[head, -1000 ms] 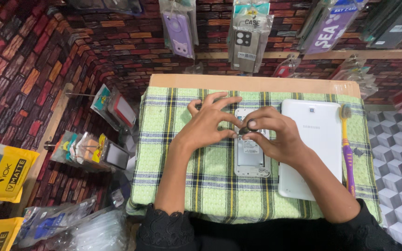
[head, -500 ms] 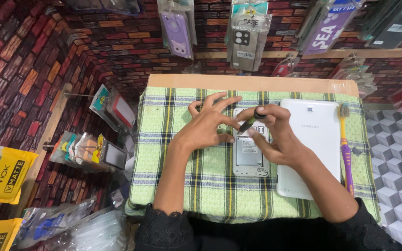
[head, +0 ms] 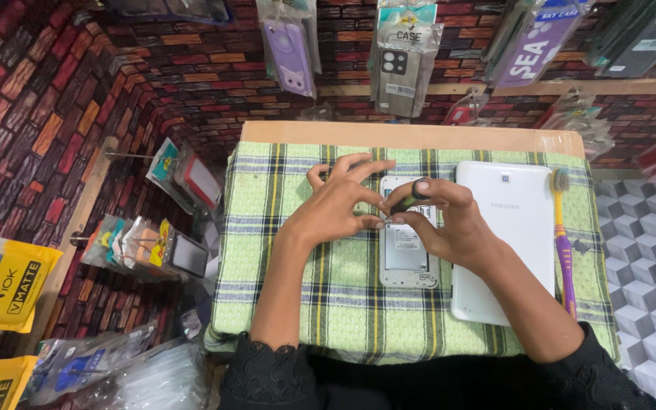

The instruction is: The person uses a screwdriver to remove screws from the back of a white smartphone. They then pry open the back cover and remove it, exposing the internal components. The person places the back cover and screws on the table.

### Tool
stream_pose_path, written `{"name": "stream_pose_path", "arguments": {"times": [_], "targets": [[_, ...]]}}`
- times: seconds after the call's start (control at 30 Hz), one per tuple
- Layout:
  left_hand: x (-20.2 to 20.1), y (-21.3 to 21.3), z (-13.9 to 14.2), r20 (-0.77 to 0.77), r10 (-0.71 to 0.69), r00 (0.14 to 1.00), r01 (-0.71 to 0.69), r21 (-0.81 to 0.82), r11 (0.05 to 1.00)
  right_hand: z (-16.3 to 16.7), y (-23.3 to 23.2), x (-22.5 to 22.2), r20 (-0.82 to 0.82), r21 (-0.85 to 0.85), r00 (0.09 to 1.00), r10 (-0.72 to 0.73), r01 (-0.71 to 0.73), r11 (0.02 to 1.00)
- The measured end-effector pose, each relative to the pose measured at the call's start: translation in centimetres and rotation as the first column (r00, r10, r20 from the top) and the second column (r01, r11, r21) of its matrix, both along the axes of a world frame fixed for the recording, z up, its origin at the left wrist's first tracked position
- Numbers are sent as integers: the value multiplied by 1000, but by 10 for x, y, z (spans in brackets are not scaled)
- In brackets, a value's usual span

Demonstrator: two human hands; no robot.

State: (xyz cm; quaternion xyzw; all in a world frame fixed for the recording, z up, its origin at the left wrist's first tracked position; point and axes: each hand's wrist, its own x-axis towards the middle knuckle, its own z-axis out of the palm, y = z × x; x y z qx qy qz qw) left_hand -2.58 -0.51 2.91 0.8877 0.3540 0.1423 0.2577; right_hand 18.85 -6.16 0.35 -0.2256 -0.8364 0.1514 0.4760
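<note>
A small phone point(head: 408, 250) lies face down with its back cover off on a green plaid cloth point(head: 343, 304). My left hand point(head: 339, 201) rests on the phone's upper left edge, fingers spread. My right hand point(head: 442, 220) grips a small screwdriver point(head: 411, 196) with a dark handle, its tip down at the phone's top left corner. A white tablet point(head: 506, 243) lies face down just right of the phone, partly under my right wrist.
A purple and yellow toothbrush point(head: 565, 243) lies along the cloth's right side. Phone cases in packets hang on the brick-pattern wall point(head: 191, 68) above and to the left. The wooden table edge point(head: 411, 135) shows at the back.
My right hand has moved up from the phone's middle to its top left corner, holding the screwdriver. My left hand has kept its place.
</note>
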Motion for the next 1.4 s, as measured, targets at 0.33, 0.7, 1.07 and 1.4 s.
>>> {"name": "stream_pose_path", "arguments": {"times": [0.33,0.7,1.07,1.4], "targets": [[1,2,-2,12,-6,1000,5,39,999,-2,-2,0,-17,-26,1000,15,-16,1000],[4,0,-6,65,-10,998,8,32,999,-1,-24,-5,40,-240,957,287,-269,933],[18,-6,-13,89,6,996,-27,238,971,-1,-26,-3,47,-232,964,261,-244,942],[18,3,-26,157,10,988,-55,288,956,10,-28,-6,-7,-192,949,315,-310,931]]}}
